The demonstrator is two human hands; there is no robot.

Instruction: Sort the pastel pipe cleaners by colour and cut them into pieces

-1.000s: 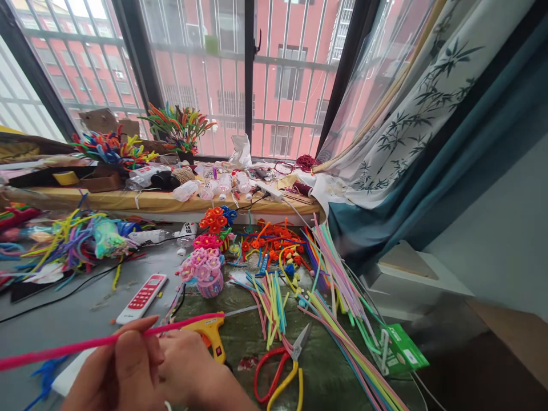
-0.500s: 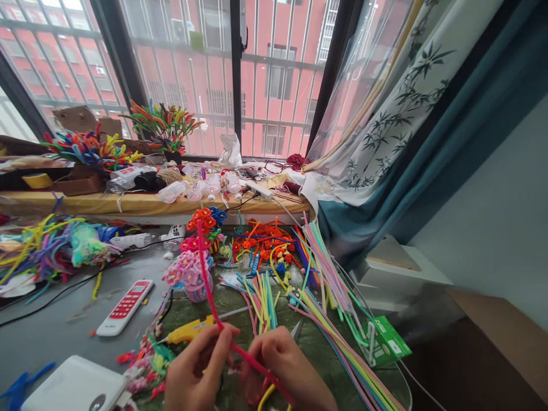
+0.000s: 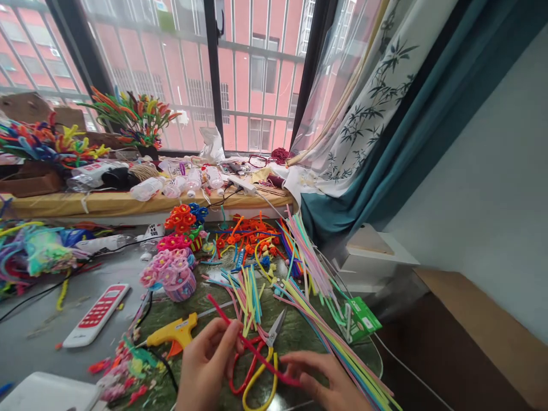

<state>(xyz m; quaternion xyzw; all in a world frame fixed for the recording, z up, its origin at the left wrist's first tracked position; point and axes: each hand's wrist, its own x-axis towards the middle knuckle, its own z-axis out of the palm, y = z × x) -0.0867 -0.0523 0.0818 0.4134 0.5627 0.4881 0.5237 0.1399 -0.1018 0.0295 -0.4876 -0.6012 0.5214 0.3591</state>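
Observation:
A red pipe cleaner (image 3: 256, 353) slants across the front of the table between my two hands. Its middle part is pinched by the thumb and fingers of my left hand (image 3: 210, 361). My right hand (image 3: 327, 377) has its fingers closed about the lower right end. Under the pipe cleaner lie scissors (image 3: 274, 333) with one red and one yellow handle loop, blades pointing away. A yellow glue gun (image 3: 175, 333) rests just left of my left hand. Beyond the scissors is a small bunch of pastel pipe cleaners (image 3: 250, 297).
Long pastel pipe cleaners (image 3: 329, 331) run along the right side by a green card (image 3: 363, 319). Pink pipe-cleaner flowers (image 3: 171, 268) stand behind the glue gun. A red-and-white remote (image 3: 97, 315) and a white box (image 3: 53, 394) lie left. Orange pieces (image 3: 248, 231) are piled farther back.
The pipe cleaner's upper end has swung down. My right hand has shifted right to its lower end, uncovering the scissors. The view has turned slightly right.

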